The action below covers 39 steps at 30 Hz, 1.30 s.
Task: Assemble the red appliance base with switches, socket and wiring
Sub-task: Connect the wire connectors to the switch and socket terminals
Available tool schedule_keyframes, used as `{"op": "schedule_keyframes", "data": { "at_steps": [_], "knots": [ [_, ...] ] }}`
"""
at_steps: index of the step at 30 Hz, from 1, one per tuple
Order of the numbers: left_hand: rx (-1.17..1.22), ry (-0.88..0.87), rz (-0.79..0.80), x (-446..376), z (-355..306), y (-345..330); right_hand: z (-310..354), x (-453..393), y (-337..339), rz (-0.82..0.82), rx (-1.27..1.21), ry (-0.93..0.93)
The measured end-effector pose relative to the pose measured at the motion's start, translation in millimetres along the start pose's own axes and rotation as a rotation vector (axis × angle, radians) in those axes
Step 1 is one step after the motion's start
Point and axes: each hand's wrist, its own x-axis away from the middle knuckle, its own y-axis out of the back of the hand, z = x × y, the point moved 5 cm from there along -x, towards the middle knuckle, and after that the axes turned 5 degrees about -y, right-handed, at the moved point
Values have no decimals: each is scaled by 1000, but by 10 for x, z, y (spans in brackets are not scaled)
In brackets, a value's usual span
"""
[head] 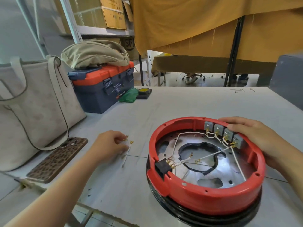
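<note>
Because its open side faces up, the red base (206,167) shows its whole interior, which suits wiring work. It sits near the table's (180,102) front edge on a black ring (213,217). At its near-left wall the black socket (164,167) carries white wires (213,153) that cross the metal floor to four grey switches (223,133) set along the far-right wall. One ring terminal (191,155) lies loose near the middle, so the wiring looks unfinished.

The right hand (255,138) lies over the far-right rim, fingers fairly straight and pressing on the switches, probably to steady the base; it grips nothing. Left of the base, the left hand (109,145) has its fingers curled onto a small bunch of spare leads (127,145) on the table, apparently pinching one to bring across.

Further left lie a patterned phone (59,159) and a pale tote bag (31,105). Beyond them stands a toolbox (105,86) with a beige bag (93,53) on top.
</note>
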Motion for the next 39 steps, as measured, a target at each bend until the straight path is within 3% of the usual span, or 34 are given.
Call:
{"op": "schedule_keyframes", "data": {
  "at_steps": [8,13,16,20,25,34,39],
  "knots": [
    [1,-82,80,-6,18,-21,-32,-24,9,13,-3,-16],
    [187,-73,-116,7,71,76,-28,-21,11,6,13,0],
    [117,-58,-144,-23,99,107,-26,-18,7,19,8,5],
    [-20,-26,-20,-98,131,39,-37,-26,13,23,-1,0],
    [2,-16,-51,-158,90,53,-51,-36,19,19,15,-9],
    [446,194,67,-158,139,17,-31,-13,14,6,39,-24],
    [591,139,-2,-102,94,110,17,32,-8,-21,12,-23]
  ]
}}
